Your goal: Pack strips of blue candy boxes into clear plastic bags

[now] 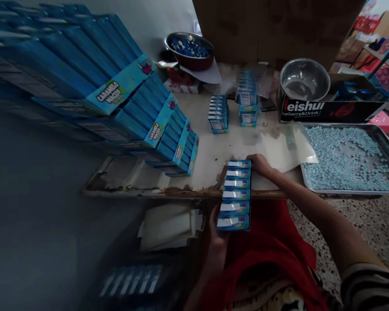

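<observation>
A blue display box [236,195] of packs is held at the front edge of a worn worktable [203,151] by two bare hands. Its near end is cradled by the left hand [218,238], fingers partly hidden; its far right corner is gripped by the right hand [258,164], forearm slanted inward. The tabletop is lined with stacked blue cartons [152,131] at left and a metal tray [343,191] of pale-blue pellets [332,162] at right, above speckled flooring [381,224].

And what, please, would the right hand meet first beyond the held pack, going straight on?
The right hand would likely meet the single blue pack left of the small stack; depth is unclear.
</observation>
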`<state>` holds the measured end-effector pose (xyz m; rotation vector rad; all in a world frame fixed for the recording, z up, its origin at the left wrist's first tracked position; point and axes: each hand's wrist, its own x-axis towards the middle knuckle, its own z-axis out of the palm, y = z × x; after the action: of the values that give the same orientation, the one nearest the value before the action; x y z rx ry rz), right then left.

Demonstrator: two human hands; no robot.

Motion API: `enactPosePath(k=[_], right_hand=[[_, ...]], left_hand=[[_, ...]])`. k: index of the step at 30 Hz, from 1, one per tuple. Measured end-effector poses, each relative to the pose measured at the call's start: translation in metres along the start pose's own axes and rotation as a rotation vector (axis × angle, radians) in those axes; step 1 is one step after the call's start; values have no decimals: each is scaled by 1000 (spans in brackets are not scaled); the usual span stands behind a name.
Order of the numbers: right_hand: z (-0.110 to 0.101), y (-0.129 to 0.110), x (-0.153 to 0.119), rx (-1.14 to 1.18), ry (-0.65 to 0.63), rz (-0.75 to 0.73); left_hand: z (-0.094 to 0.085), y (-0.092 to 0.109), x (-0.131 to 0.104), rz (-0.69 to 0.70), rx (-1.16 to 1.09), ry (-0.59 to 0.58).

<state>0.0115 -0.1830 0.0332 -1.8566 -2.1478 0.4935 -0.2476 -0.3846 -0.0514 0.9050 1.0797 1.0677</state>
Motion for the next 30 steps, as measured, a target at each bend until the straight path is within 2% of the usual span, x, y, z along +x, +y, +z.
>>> enactPosePath(k=[3, 7, 8, 10, 12, 14, 15, 16, 17, 18, 19, 21, 24, 27, 30], right_hand=[[-3, -1, -14, 25, -66, -35], [-15, -4, -30, 39, -164, -103], [-17, -5, -31, 17, -131, -109], [-20, -8, -31, -95, 36, -141], [-21, -12, -25, -262, 220, -280], [-21, -20, -16, -405, 288, -505], [-21, -25, -11, -453, 280, -610], [-21, -29, -5, -492, 261, -691], [-21, -34, 0, -525, 236, -742], [-21, -38, 5, -553, 208, -769], [-21, -41, 9, -573, 179, -781], [-22, -42, 13, -593, 113, -787], [-23, -31, 5, -598, 1, -684], [-20, -10, -20, -536, -100, -446], [-11, 6, -47, -373, -136, -243]], left_hand=[[-20, 4, -3, -145, -96, -50], [-46, 3, -4, -243, -69, -256], [-52, 7, -1, -263, -69, -319], [-65, 27, 12, -241, 47, -440], [-70, 60, 38, -70, 360, -468], [-63, 99, 73, 317, 715, -283], [-53, 118, 94, 589, 822, -145], [-40, 134, 115, 876, 926, -78], [-25, 147, 136, 1132, 1035, -70], [-10, 155, 156, 1309, 1160, -49], [4, 160, 174, 1426, 1282, -21], [23, 158, 204, 1484, 1464, -16], [27, 139, 222, 1395, 1626, -95], [14, 119, 212, 1353, 1623, -151], [4, 110, 194, 1341, 1548, -183]])
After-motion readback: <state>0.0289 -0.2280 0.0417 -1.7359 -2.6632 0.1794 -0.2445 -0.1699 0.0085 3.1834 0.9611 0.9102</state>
